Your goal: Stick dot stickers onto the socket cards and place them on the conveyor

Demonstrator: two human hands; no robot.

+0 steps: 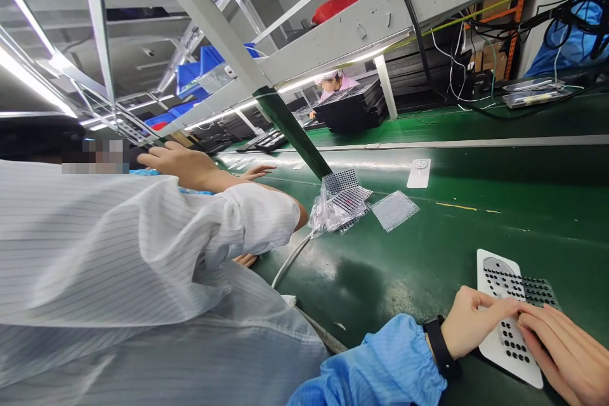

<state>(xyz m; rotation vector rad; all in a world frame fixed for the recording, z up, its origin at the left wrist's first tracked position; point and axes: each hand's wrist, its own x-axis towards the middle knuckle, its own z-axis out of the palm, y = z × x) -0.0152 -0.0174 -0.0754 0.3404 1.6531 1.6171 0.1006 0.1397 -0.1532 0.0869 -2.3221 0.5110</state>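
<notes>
My left hand (476, 325), in a blue sleeve with a black wristband, curls its fingers onto a white panel (500, 347) studded with black dots at the bottom right of the green surface. A clear sheet of black dots (540, 292) lies over the panel's far end. My right hand (568, 350) lies across the panel from the right, its fingers stretched flat and close together, their tips meeting my left fingertips. What is under either hand is hidden.
A co-worker in a white striped coat (118, 254) fills the left and reaches an arm (183, 163) forward. Clear dotted sheets (340, 203) and a mesh square (394, 210) lie mid-belt, and a white panel (419, 173) lies beyond them. A slanted frame post (290, 130), stacked black trays (354, 108) and cables (476, 38) stand behind.
</notes>
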